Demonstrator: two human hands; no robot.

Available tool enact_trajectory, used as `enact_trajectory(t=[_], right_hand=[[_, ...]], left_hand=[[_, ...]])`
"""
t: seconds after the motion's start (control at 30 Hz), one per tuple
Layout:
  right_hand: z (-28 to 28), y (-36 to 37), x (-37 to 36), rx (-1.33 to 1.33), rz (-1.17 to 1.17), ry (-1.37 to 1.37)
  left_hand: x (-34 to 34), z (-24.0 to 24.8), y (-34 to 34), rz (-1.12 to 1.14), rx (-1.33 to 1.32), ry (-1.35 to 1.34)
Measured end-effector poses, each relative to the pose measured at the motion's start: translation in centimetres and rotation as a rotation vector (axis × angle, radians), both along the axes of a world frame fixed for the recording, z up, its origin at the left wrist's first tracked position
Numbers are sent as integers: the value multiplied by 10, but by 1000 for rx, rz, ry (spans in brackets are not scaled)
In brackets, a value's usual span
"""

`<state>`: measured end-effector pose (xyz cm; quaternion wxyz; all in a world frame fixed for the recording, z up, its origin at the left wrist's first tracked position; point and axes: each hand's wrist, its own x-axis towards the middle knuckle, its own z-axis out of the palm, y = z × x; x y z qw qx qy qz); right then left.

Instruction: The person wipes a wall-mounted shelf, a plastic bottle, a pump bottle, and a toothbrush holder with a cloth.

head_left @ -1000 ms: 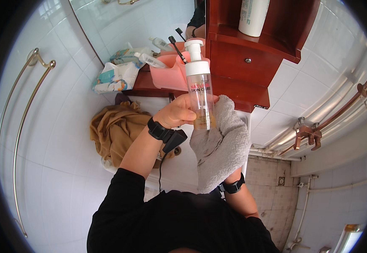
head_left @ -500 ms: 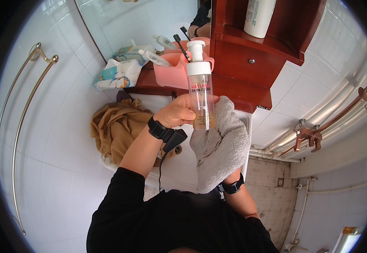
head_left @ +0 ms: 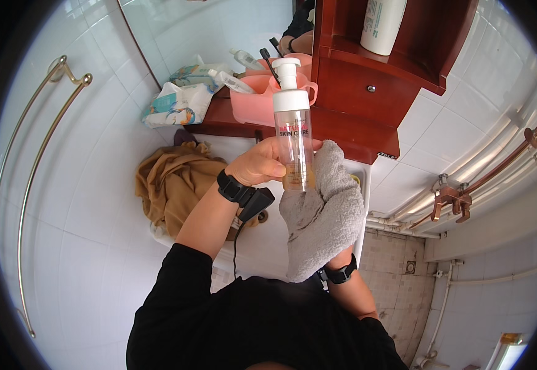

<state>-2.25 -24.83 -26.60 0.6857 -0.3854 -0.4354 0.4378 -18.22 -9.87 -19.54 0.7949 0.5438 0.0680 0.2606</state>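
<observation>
A clear pump bottle (head_left: 294, 142) with a white foamer head stands nearly upright in my left hand (head_left: 257, 163), whose fingers and thumb close round its lower half. A little amber liquid sits at its bottom. Just right of it and below, a grey fluffy towel (head_left: 330, 231) with dark stains along a crease lies over my right hand (head_left: 342, 256). That hand holds the towel up from beneath; only its wrist side shows, and the fingers are covered. The bottle's base overlaps the towel's upper part in view; I cannot tell whether they touch.
Below my hands is a white sink (head_left: 253, 246) with a heap of brown cloth (head_left: 173, 185) at its left. Behind stand a pink toothbrush holder (head_left: 250, 111), a wipes pack (head_left: 179, 105) and a red-brown cabinet (head_left: 364, 98). A towel rail (head_left: 37, 166) runs along the left wall.
My view has shifted slightly, so the shelf and sink sit a little farther right in it. Both hands, the bottle and the towel stay almost the same.
</observation>
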Motion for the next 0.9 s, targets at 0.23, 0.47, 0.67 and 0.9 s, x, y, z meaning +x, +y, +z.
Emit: enact_trajectory(t=[0.23,0.47,0.67,0.9], right_hand=[[-5,-8,-2,18,-45,-67],[-2,-12,-4,28,-4,-2],[5,-18,-6,23,32,24],[1,-22,-7,33,3,8]], left_hand=[[-3,3,-9,15,15,-39],[-6,6,-13,-9,45,-48],[-10,6,-17,-35,85,-28],[-9,6,-21,-24,81,-35]])
